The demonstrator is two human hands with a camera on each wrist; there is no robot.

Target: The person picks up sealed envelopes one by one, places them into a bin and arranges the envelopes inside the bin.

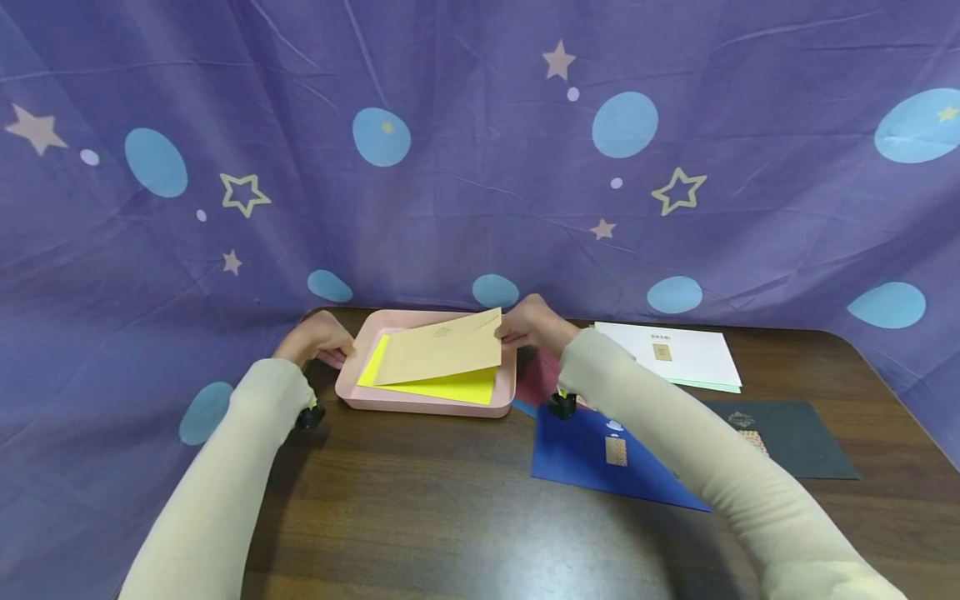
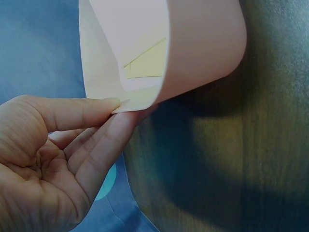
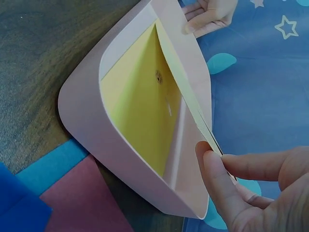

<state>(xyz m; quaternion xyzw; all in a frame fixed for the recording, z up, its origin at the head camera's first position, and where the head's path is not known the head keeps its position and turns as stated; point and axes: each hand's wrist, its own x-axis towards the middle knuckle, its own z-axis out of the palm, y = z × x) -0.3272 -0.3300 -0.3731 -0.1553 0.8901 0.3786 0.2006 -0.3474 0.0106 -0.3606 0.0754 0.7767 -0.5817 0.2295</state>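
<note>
I count one pink tray [image 1: 420, 402] at the far middle of the wooden surface [image 1: 420, 517], with two envelopes in it: one tan envelope [image 1: 442, 350] lying tilted over one yellow envelope [image 1: 457, 387]. To the right of the tray lie five more: one dark red envelope [image 1: 538, 377], one blue envelope [image 1: 577, 454], one dark grey envelope [image 1: 795, 437], and one white envelope [image 1: 686, 350] resting on a pale green one [image 1: 712, 387] whose edge just shows.

My right hand [image 1: 528, 327] is at the tray's far right corner, thumb and fingers curled to pinch the right end of the tan envelope, which is lifted above the yellow one. My left hand [image 1: 318, 337] is at the tray's far left corner, thumb and fingers [image 2: 99, 145] closed on the rim. So the tan envelope stretches leftward from my right hand, over the tray, between both hands.
</note>
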